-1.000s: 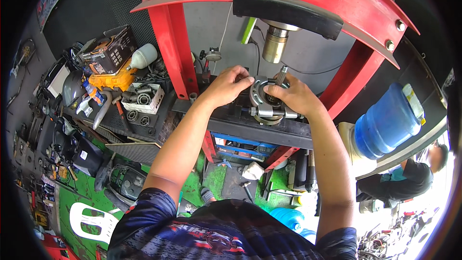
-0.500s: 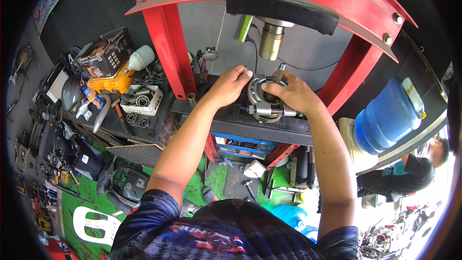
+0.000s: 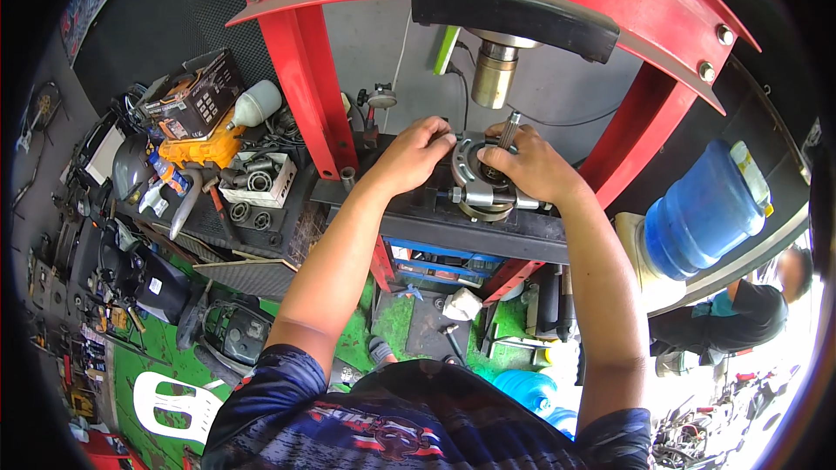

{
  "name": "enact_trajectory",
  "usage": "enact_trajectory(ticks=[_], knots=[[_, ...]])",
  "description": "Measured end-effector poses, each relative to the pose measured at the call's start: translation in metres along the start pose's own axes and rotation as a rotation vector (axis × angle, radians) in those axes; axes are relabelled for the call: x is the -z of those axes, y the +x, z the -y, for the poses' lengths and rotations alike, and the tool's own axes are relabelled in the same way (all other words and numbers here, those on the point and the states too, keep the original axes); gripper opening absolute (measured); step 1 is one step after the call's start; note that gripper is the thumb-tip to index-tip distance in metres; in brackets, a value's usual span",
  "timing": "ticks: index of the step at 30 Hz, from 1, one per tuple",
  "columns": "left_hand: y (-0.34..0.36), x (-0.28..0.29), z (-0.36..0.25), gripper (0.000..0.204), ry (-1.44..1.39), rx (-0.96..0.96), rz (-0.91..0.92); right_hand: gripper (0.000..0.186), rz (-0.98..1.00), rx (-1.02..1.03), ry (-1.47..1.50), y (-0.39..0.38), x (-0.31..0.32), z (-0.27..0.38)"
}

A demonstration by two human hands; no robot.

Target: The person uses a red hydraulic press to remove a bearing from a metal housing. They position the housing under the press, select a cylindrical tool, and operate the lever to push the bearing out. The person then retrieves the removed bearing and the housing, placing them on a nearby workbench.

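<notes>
My right hand (image 3: 538, 167) is closed round the lower part of a splined metal shaft (image 3: 510, 129), thumb in front and fingers behind. The shaft stands tilted in a round bearing separator (image 3: 467, 176), a steel clamp with a bolt (image 3: 489, 198) across its near side. To the left of the separator, my left hand (image 3: 416, 157) has its fingers curled in, thumb against the fingertips. Whatever lies inside that grip is hidden. Above the shaft hangs the press ram (image 3: 494, 78), apart from it.
A red press frame (image 3: 305, 91) surrounds the black press bed (image 3: 418, 224). On the left bench lie a hammer (image 3: 219, 207), bearings (image 3: 239, 214) and a white parts box (image 3: 272, 181). A blue water bottle (image 3: 704, 209) stands at right, with a person (image 3: 740, 318) beyond.
My right hand has shifted slightly, with its fingers still round the shaft. The left hand stays almost where it was, and the view has moved a little.
</notes>
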State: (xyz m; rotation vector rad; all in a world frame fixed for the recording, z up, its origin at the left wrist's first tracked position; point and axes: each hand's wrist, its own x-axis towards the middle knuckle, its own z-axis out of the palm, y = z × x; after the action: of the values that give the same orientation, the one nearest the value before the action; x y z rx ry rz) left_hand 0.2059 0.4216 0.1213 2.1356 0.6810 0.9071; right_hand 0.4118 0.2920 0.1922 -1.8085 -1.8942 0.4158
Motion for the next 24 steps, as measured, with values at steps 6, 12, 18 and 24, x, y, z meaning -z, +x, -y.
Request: enact_trajectory(ticks=[6, 12, 18, 24], knots=[[0.009, -0.003, -0.008, 0.04, -0.134, 0.203, -0.024, 0.039, -0.054, -0.046, -0.022, 0.001, -0.004, -0.011], [0.008, -0.007, 0.011, 0.042, -0.301, 0.039, -0.02, 0.03, -0.017, 0.098, -0.139, -0.002, -0.001, -0.009], [0.013, -0.008, 0.005, 0.043, -0.068, -0.051, -0.069, 0.027, 0.006, 0.093, -0.166, 0.001, 0.0, -0.007], [0.016, -0.003, -0.011, 0.042, -0.089, 0.34, 0.042, 0.035, 0.01, 0.1, -0.15, -0.001, 0.0, -0.004]])
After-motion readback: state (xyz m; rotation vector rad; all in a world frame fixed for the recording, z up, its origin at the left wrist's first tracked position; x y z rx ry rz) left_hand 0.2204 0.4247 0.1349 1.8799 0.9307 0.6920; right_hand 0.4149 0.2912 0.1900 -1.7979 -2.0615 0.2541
